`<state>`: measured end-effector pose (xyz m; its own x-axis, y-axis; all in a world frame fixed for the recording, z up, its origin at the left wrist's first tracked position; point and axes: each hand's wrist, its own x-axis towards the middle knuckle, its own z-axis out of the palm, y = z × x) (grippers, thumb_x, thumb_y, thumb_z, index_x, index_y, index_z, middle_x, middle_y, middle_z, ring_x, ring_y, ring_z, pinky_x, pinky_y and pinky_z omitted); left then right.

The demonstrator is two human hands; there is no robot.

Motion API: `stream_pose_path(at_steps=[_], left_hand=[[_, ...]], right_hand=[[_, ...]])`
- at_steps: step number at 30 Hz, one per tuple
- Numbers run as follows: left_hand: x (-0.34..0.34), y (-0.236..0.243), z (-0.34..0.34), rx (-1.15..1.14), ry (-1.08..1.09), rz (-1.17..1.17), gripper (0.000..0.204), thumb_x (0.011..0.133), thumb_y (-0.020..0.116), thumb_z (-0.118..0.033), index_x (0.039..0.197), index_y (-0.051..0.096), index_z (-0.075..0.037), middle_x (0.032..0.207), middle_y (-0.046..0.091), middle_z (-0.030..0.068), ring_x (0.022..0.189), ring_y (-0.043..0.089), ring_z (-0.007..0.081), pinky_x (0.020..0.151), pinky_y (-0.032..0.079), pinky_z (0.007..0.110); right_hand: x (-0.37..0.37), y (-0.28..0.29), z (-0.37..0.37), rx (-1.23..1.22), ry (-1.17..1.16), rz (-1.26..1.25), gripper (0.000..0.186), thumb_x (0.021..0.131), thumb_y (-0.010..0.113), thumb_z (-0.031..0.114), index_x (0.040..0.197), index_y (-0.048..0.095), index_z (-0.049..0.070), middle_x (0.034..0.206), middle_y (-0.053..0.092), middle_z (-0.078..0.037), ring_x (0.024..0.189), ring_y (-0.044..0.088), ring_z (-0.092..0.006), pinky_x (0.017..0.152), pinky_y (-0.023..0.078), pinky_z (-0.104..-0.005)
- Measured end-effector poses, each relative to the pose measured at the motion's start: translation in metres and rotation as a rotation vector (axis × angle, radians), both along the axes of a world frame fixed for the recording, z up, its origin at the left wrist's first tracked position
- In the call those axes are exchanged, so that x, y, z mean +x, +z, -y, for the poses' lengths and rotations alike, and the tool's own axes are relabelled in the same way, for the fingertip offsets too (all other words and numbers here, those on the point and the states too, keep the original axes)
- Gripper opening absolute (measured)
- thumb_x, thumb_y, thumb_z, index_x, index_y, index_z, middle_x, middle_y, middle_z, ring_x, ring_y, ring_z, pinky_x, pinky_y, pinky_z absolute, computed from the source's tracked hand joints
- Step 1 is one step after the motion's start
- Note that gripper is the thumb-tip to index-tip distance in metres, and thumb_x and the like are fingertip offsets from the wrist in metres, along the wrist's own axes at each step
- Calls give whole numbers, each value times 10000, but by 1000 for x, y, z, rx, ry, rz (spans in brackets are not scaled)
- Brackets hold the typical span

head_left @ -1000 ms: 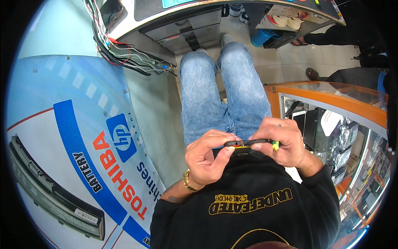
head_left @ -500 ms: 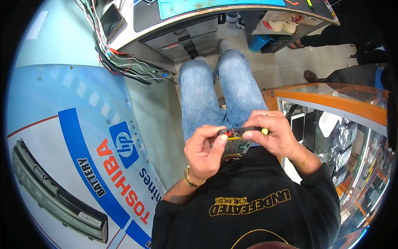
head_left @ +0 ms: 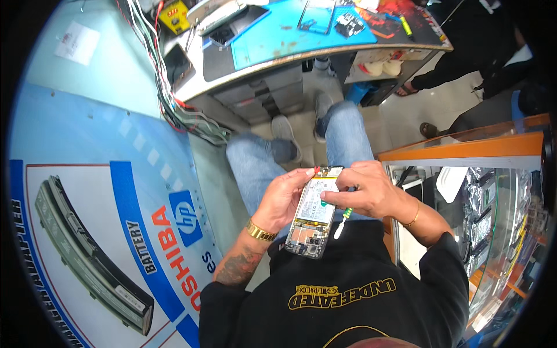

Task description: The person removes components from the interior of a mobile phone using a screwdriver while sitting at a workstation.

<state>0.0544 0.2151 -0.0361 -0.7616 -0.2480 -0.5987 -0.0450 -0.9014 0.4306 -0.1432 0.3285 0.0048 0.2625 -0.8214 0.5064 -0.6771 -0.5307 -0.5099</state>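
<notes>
My left hand (head_left: 281,202) grips an opened smartphone (head_left: 308,233) along its left edge, thumb near the top. The back is off, so its silver-white battery (head_left: 313,200) and inner circuit parts show. My right hand (head_left: 371,190) is at the phone's right side, index finger touching the battery. Curled in that hand is a slim tool (head_left: 339,231) with a green-and-yellow band and a white rounded end. Its other end is hidden by the fingers, and I cannot tell its exact kind.
Ahead stands a workbench with a blue mat (head_left: 272,37), a phone frame (head_left: 317,16) and a yellow-green tool (head_left: 405,26). Cables (head_left: 168,98) hang at its left end. A glass display case (head_left: 464,152) is close on my right; a person's leg (head_left: 449,64) shows beyond.
The phone has turned from edge-on to show its open inner side. My right fingers have moved onto the battery. The view has tilted up, showing more of the workbench.
</notes>
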Motion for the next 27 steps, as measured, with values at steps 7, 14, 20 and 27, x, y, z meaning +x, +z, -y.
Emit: stream_pose_path(at_steps=[7,14,20,27], left_hand=[[-4,-18,-2,-308,108,-169,678,980,451,-613,1262,568,-8,1205,634,94,1045,637,204,894,521,390],[-43,37,3,-562,365,-378,444,1013,550,-355,1301,509,-19,1263,612,107,1123,612,218,956,506,387],[-46,25,21,-359,400,-482,239,1013,555,-236,1111,637,-34,1115,680,70,1061,638,212,910,531,390],[-57,22,16,-135,393,-590,245,1024,529,-274,1072,683,-89,1060,695,43,997,632,192,882,511,372]], right_hand=[[-7,16,0,261,-407,521,237,777,809,184,779,633,26,674,494,-55,560,504,-149,533,382,-275],[10,19,8,435,-494,914,284,809,800,172,695,583,30,650,475,62,610,391,-23,524,332,-251],[33,35,17,320,-473,967,139,864,735,110,804,655,13,718,525,57,604,414,-24,528,315,-225],[23,38,33,395,-391,1242,120,933,625,121,925,680,16,755,604,37,619,471,-11,535,349,-187]])
